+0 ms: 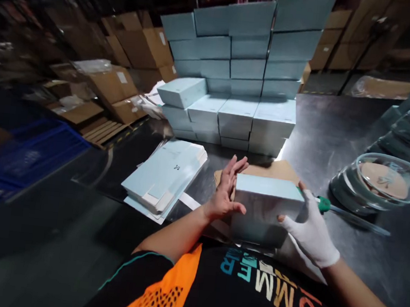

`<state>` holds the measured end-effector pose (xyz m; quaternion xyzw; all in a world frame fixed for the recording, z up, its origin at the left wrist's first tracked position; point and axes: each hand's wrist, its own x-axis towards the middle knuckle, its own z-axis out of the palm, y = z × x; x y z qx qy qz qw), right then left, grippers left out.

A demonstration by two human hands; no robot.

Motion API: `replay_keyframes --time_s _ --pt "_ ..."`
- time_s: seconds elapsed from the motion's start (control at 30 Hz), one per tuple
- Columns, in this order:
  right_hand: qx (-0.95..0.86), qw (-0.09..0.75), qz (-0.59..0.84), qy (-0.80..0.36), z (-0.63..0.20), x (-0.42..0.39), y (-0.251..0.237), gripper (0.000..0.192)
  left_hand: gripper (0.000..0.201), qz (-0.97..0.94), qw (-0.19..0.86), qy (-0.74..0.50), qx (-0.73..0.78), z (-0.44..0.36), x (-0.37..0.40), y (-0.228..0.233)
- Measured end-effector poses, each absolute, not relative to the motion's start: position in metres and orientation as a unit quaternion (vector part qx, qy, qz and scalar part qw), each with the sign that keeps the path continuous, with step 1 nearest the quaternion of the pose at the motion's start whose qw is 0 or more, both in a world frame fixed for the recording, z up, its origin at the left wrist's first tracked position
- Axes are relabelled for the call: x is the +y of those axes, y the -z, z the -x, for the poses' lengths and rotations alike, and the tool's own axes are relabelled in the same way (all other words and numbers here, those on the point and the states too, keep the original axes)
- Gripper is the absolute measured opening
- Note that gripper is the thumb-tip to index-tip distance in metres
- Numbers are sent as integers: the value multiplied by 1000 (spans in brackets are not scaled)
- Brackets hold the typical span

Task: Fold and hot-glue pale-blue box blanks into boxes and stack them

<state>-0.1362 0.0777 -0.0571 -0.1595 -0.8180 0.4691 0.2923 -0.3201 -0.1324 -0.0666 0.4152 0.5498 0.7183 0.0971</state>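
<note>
A pale blue box (262,213) stands on the table close in front of my body, with a sheet of brown cardboard (280,170) behind it. My left hand (224,194), bare, lies along the box's left end; its fingers are stretched out and its thumb reaches over the front face. On the right end, my right hand (309,225) in a white glove with bare fingertips grips the box, thumb in front and fingers at the back corner. A green-handled tool (323,204) with a long shaft lies just beyond the right hand.
Flat pale blue cartons (166,174) lie stacked at left. Rows of closed pale blue boxes (232,63) form a wall at the back. A roll of clear tape (383,179) sits at right on the dark metal table (325,122). Brown cartons (139,44) and a blue crate (43,156) stand beyond.
</note>
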Motion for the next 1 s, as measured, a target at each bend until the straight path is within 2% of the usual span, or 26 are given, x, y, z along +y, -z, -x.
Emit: replay_keyframes --time_s 0.03,0.1,0.17,0.23,0.3,0.4,0.5,0.57,0.67,0.77,0.9,1.0 --pt "-800 308 195 -477 139 80 59 104 147 -375 149 -729 553 318 -134 75" --pt "-752 350 235 -507 145 82 58 96 147 -300 277 -728 551 311 -135 90" --pt "-706 383 230 -549 152 82 51 93 126 -250 365 -721 534 301 -134 98" --pt "-685 387 190 -587 158 81 46 94 103 -224 370 -741 513 297 -131 92" --pt "-690 373 143 -603 160 79 47 93 87 -202 320 -776 504 308 -128 73" --pt "-738 323 106 -583 155 81 61 89 73 -152 229 -803 529 361 -127 19" --pt "-778 285 123 -547 147 85 78 73 64 -83 146 -793 585 438 -132 -47" --pt "-800 275 135 -516 142 86 87 59 64 -61 128 -773 618 486 -138 -84" --pt "-850 287 114 -426 135 81 96 53 79 -49 107 -725 679 532 -154 -115" --pt "-879 311 45 -358 130 75 104 51 75 -7 28 -691 723 544 -181 -108" --pt "-889 322 -16 -324 130 71 112 48 69 47 -54 -627 776 527 -232 -61" --pt "-896 297 -15 -330 136 67 117 47 84 36 -136 -566 813 508 -260 -29"
